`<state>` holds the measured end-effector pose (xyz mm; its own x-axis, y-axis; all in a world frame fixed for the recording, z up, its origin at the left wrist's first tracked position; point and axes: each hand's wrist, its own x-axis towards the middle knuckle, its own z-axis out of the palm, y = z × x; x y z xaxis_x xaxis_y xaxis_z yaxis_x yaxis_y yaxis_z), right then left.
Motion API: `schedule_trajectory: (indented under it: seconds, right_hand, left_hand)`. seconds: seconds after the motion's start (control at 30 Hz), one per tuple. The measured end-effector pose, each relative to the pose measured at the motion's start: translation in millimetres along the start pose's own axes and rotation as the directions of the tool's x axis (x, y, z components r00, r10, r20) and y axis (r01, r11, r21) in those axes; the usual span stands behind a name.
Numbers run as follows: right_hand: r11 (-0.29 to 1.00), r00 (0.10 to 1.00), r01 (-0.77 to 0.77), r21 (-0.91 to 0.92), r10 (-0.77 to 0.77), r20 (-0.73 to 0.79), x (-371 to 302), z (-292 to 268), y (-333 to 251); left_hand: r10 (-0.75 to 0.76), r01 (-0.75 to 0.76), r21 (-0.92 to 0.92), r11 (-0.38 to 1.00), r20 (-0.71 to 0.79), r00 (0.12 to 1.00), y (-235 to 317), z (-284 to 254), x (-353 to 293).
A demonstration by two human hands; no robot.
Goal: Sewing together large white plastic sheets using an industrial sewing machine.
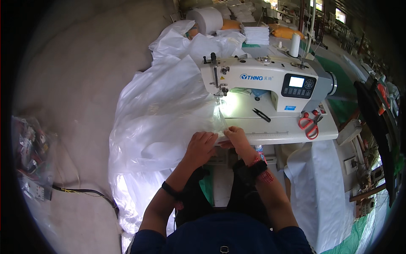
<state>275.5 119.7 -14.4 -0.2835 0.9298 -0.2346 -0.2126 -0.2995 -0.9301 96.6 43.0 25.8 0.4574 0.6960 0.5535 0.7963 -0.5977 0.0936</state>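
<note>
A large sheet of shiny white plastic film (pixel 165 114) spreads over the left of the sewing table and hangs down toward the floor. At the table's front edge my left hand (pixel 201 146) is closed on the film's edge, its fingers bent over it. Close beside it, my right hand (pixel 237 139) pinches the film's corner between thumb and fingers. Just beyond both hands stands a white sewing machine (pixel 270 80), its lamp lit over the needle area. The film reaches up to the presser foot (pixel 219 100); whether it lies under the foot I cannot tell.
Black thread snips (pixel 261 114) and red-handled scissors (pixel 311 125) lie on the table, right of the needle. A thread cone (pixel 294 45) stands behind the machine. Farther back are a white roll (pixel 206 20) and a stack of folded white sheets (pixel 256 34). White fabric (pixel 319 190) hangs at right.
</note>
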Motion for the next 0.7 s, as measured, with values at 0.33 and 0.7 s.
schedule_trajectory:
  seconds: [0.33,0.7]
  right_hand:
    - [0.998,0.997,-0.061,0.022,0.06,0.043,-8,0,-10]
    - [0.99,0.981,0.042,0.131,-0.066,0.185,-18,-12,17]
  left_hand:
    - [-0.278,0.304,-0.316,0.899,0.126,0.952,-53,9,-9]
    - [-0.232,0.256,-0.168,0.952,0.15,0.961,-47,-14,15]
